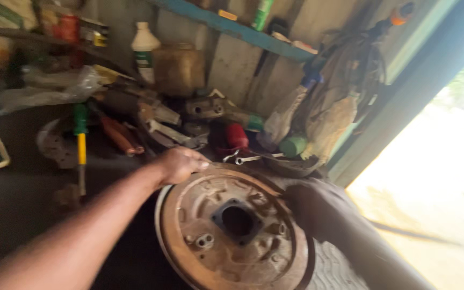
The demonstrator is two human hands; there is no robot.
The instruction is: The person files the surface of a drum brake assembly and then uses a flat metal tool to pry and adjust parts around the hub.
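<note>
The rusty round brake plate (232, 231) lies flat in the lower middle of the view, on the dark tabletop (22, 188), with a square dark hole in its centre and a few small bolts and studs on its face. The left hand (181, 164) rests on the upper left rim of the plate, and its fingers (200, 164) are curled over the edge, so they are closed on the rim. The right hand (310, 207) is at the right edge of the plate, in deep shadow (the picture is also blurred there), and I cannot tell if its fingers are open or closed.

To handle this plate well, I think both hands should hold opposite sides of the rim, because it looks heavy and the rust can make the edge rough and slippery. It is better to keep the fingers away from the central hole and the studs.

Just behind the plate lie some spanners (243, 158), a red can (236, 135) and a green cap (293, 145). Farther left a screwdriver with green and yellow handle (81, 139) lies on the tabletop. Cloth bags (328, 107) hang at the wall.
</note>
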